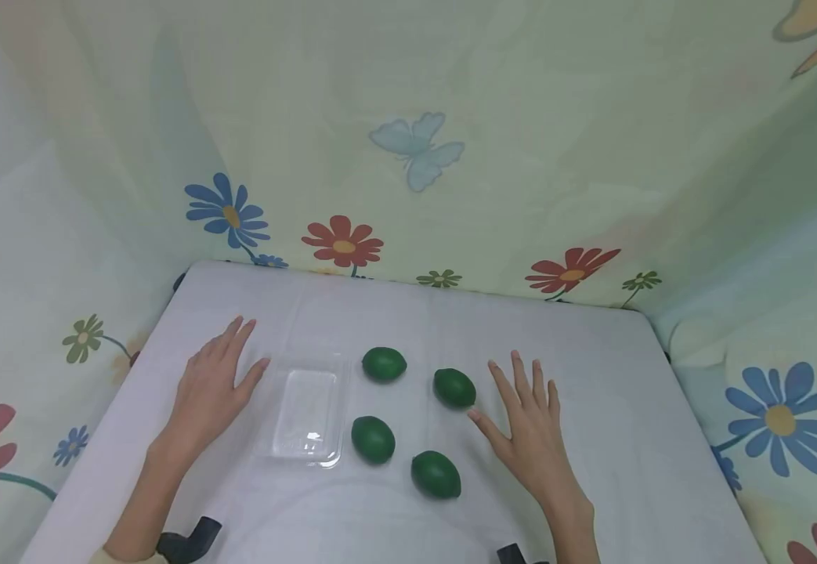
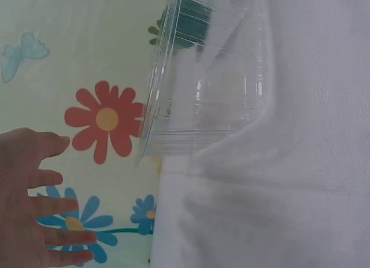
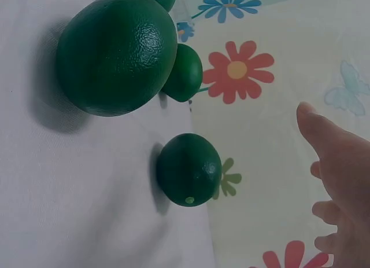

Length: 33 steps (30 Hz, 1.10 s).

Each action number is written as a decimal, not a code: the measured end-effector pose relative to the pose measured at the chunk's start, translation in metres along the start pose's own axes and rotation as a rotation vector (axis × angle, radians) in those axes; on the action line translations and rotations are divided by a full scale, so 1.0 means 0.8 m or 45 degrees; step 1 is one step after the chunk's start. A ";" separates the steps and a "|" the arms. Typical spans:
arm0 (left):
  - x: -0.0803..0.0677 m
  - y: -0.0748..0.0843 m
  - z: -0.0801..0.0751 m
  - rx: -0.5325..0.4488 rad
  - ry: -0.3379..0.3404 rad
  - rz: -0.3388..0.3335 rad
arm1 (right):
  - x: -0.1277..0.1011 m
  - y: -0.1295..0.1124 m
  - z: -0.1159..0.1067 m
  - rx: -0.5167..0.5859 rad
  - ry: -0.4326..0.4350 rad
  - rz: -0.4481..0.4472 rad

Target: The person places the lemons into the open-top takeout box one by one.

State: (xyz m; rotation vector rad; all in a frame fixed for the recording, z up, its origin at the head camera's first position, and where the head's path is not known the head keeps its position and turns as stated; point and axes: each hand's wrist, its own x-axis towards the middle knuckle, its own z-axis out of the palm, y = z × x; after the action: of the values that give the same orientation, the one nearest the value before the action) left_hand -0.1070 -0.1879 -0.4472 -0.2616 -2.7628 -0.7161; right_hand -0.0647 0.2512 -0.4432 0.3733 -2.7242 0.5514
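A clear plastic container [image 1: 305,415] sits on the white table, left of several dark green limes. Two limes lie nearest it, a far one [image 1: 384,365] and a near one [image 1: 373,439]. Further right are another far lime [image 1: 454,388] and another near lime [image 1: 436,475]. My left hand [image 1: 212,385] hovers left of the container with fingers spread, holding nothing; its thumb tip comes close to the container's far left corner. My right hand [image 1: 533,435] is spread to the right of the limes, also holding nothing. Its thumb points at the far right lime, seemingly apart from it.
A white cloth covers the table [image 1: 612,392]. Behind and beside it hangs a curtain [image 1: 295,117] printed with flowers and butterflies. Dark wrist mounts show at the bottom, one below the left forearm [image 1: 143,501], another beside the right.
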 end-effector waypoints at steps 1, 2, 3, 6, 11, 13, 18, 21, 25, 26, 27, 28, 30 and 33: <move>-0.001 -0.001 0.000 -0.025 -0.011 -0.023 | 0.000 -0.001 0.000 0.005 -0.001 0.002; -0.002 -0.002 0.000 -0.050 -0.023 -0.047 | 0.000 -0.001 0.000 0.009 -0.001 0.005; -0.003 -0.002 0.000 -0.071 -0.038 -0.071 | 0.000 -0.001 0.000 0.012 0.002 0.005; -0.004 -0.004 0.001 -0.115 -0.079 -0.123 | 0.000 -0.001 -0.001 0.014 0.013 0.003; -0.005 -0.007 0.004 -0.191 -0.163 -0.205 | 0.000 0.002 0.000 0.008 0.014 0.009; -0.006 -0.009 0.006 -0.217 -0.196 -0.235 | -0.001 0.002 0.000 0.008 0.009 0.015; -0.013 -0.012 0.013 -0.274 -0.251 -0.312 | -0.002 0.003 0.000 0.013 -0.003 0.020; -0.018 -0.015 0.018 -0.329 -0.283 -0.360 | -0.002 0.002 0.000 0.019 -0.005 0.022; -0.023 -0.017 0.024 -0.380 -0.316 -0.415 | -0.003 0.001 0.000 0.027 -0.011 0.030; -0.024 -0.018 0.025 -0.385 -0.322 -0.425 | -0.003 0.001 0.001 0.028 -0.011 0.030; -0.024 -0.018 0.027 -0.396 -0.326 -0.436 | -0.003 0.001 0.001 0.027 -0.009 0.028; -0.025 -0.019 0.028 -0.411 -0.332 -0.448 | -0.003 0.001 0.001 0.027 -0.007 0.026; -0.025 -0.020 0.031 -0.452 -0.351 -0.472 | -0.002 0.001 0.002 0.023 -0.004 0.022; -0.026 -0.022 0.035 -0.529 -0.375 -0.504 | -0.003 0.001 0.002 0.025 -0.009 0.026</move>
State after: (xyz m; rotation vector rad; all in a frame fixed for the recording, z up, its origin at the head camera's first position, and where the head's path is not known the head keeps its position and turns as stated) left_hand -0.0977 -0.1911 -0.4851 0.1195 -2.9454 -1.4635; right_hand -0.0634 0.2518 -0.4460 0.3536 -2.7340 0.5832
